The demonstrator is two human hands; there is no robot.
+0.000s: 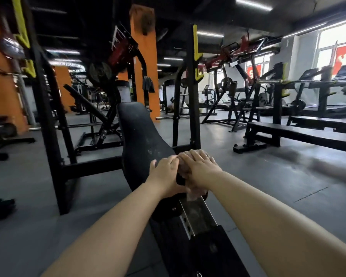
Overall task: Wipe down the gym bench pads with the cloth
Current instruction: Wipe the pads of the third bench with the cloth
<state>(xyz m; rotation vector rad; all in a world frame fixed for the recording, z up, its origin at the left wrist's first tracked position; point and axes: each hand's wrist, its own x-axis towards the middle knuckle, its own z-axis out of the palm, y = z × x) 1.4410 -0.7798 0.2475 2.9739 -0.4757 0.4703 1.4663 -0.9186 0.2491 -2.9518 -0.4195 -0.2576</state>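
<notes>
A black bench pad (137, 132) slopes up and away from me in the middle of the view, its surface dusty and scuffed. At its near end lies a pale pinkish cloth (181, 166), mostly covered by my hands; a corner hangs down over the metal rail. My left hand (165, 168) presses flat on the cloth's left side. My right hand (200, 164) lies flat over its right side, fingers straight and pointing away. The two hands touch each other.
The bench's steel rail (196, 214) and black seat base run toward me. Black rack uprights (48, 120) (194, 96) with yellow hooks flank the pad. A flat bench (300, 134) stands at the right. Dark gloves (0, 208) lie on the grey floor at the left.
</notes>
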